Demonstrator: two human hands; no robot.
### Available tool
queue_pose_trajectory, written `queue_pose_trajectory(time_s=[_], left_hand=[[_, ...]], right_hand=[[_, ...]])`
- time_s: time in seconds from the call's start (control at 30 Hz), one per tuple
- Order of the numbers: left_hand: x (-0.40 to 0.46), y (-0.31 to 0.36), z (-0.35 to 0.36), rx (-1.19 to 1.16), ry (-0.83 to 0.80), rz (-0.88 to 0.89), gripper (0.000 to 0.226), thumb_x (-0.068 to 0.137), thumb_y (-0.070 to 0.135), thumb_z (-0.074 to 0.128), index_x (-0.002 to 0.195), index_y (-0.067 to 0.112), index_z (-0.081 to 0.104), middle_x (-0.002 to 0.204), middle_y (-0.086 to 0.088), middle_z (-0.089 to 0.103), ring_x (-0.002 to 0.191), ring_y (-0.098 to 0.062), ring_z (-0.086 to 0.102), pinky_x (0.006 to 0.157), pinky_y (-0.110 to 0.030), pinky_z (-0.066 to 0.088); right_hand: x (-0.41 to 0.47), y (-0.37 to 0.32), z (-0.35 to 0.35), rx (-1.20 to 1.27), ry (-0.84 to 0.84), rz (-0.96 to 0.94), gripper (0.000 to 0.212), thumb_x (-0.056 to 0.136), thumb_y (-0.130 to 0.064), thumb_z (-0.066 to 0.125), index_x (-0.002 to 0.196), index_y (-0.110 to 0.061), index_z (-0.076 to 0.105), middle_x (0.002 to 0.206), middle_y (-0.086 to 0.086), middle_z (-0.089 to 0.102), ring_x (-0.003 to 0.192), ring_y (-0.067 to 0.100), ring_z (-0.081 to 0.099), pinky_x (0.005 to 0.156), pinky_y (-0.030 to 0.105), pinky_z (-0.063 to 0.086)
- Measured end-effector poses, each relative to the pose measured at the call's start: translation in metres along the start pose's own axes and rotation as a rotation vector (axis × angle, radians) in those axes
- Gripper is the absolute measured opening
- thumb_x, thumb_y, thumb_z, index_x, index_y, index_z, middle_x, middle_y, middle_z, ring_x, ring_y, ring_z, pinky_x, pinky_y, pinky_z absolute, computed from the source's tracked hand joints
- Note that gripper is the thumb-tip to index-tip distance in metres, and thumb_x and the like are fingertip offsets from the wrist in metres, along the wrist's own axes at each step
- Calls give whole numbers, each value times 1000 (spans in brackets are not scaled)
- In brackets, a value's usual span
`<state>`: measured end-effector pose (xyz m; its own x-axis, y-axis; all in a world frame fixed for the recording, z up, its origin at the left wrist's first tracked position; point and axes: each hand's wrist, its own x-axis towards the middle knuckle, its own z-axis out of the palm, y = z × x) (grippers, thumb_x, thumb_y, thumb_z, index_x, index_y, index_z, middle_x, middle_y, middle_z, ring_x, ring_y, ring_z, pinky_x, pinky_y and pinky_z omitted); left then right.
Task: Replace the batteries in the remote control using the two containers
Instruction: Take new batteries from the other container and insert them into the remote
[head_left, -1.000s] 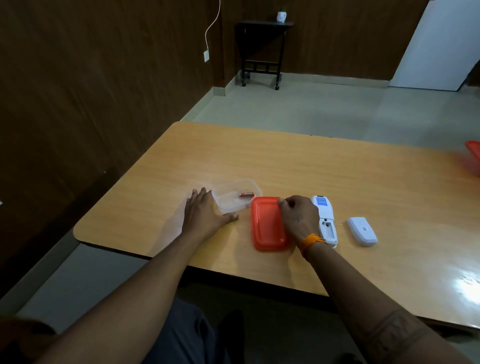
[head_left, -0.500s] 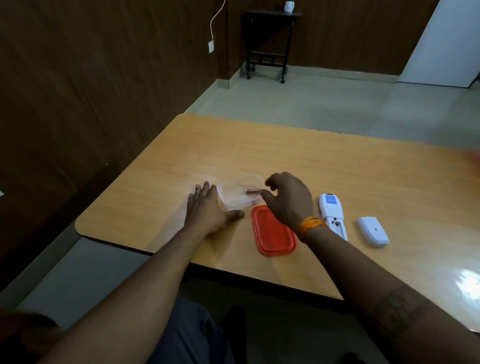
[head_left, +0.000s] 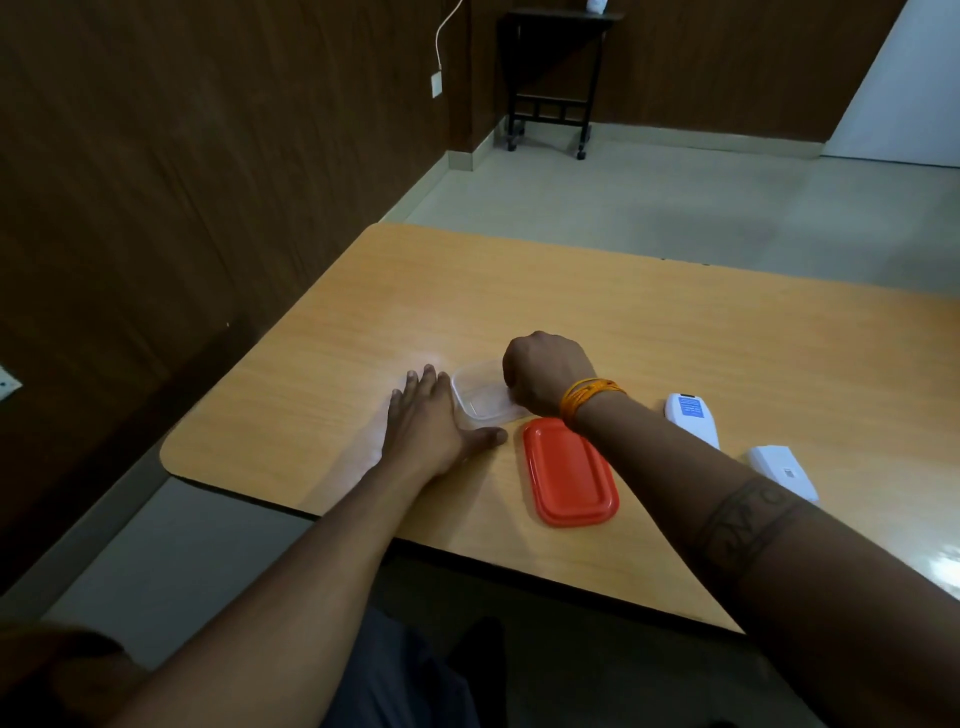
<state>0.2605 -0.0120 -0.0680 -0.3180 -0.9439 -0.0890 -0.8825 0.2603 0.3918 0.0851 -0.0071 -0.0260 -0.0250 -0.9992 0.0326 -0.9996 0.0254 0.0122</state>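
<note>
A clear plastic container (head_left: 478, 402) stands open on the wooden table (head_left: 675, 322). My left hand (head_left: 426, 426) lies flat on the table against the container's left side, with the thumb stretched along its front. My right hand (head_left: 545, 371) reaches down into the container's right end; its fingers curl downward and are hidden behind the back of the hand. The battery is out of sight under that hand. The red lid (head_left: 569, 473) lies flat just in front of the container. The white remote (head_left: 693, 418) lies face down to the right, its white battery cover (head_left: 782, 470) beside it.
The table's front edge runs close below the lid. A dark wooden wall stands to the left. A small black side table (head_left: 550, 78) is across the tiled floor at the back.
My right hand left the red lid, moved up and left over the container and dropped into it, covering the battery. My left hand stayed by the container. The camera tilted down.
</note>
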Motion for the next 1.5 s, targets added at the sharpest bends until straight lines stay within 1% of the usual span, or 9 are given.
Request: queue_pose_trajectory(time_s=[0.17,0.4,0.57,0.77,0.93,1.03,1.17,1.33,1.5], left_hand=[[-4,1,-12,-25,-10,-23,133,66,81,75,164,10,21,174,-13,16,161,-32,11,129,-50,17],[-33,34,-34,-54,152,135,133,67,80,75,167,16,15,176,-4,6,163,-22,-1,128,-43,14],[-61,87,-23,-152,100,347,114,73,67,82,163,18,33,172,1,26,158,-18,22,125,-33,24],[-75,136,20,21,-176,504,94,82,61,78,158,18,42,166,-1,39,152,-19,37,120,-33,35],[-68,157,49,138,-241,536,104,82,71,70,160,13,34,169,-9,32,159,-27,23,127,-42,25],[-63,165,62,182,-237,531,113,78,81,63,160,11,31,169,-12,31,160,-30,18,130,-47,16],[-60,175,76,134,-190,517,103,85,80,53,158,11,35,165,-15,37,158,-34,25,128,-48,19],[-58,173,88,77,-138,525,89,91,71,54,155,12,41,162,-16,42,154,-34,32,127,-43,24],[-55,172,88,87,-153,525,111,74,88,30,154,14,45,161,-16,44,153,-33,36,128,-43,25]], right_hand=[[-4,12,1,268,41,15,13,90,-24,69,101,-21,77,106,6,76,99,31,69,76,36,55],[-55,47,-10,829,359,240,9,89,-23,74,90,-15,76,79,-2,76,78,18,70,72,35,56],[-122,86,-7,1096,446,412,12,93,-15,73,105,-15,72,69,5,75,73,20,75,62,36,60],[-179,123,7,1013,527,537,11,90,-14,77,101,-14,76,70,0,76,67,12,75,71,42,66],[-195,126,19,825,561,541,8,88,-18,78,96,-18,75,68,-16,73,72,-6,69,71,23,53],[-196,128,28,753,553,510,9,86,-21,79,94,-21,74,72,-12,75,75,4,72,74,31,57],[-198,130,40,686,528,492,12,85,-25,81,96,-21,77,85,-8,76,80,15,69,77,36,57],[-202,130,52,666,538,447,11,87,-23,82,95,-16,79,93,0,72,73,12,64,73,9,41],[-193,132,47,624,493,502,9,80,-20,81,87,-15,77,81,-1,73,74,15,64,71,30,51]])
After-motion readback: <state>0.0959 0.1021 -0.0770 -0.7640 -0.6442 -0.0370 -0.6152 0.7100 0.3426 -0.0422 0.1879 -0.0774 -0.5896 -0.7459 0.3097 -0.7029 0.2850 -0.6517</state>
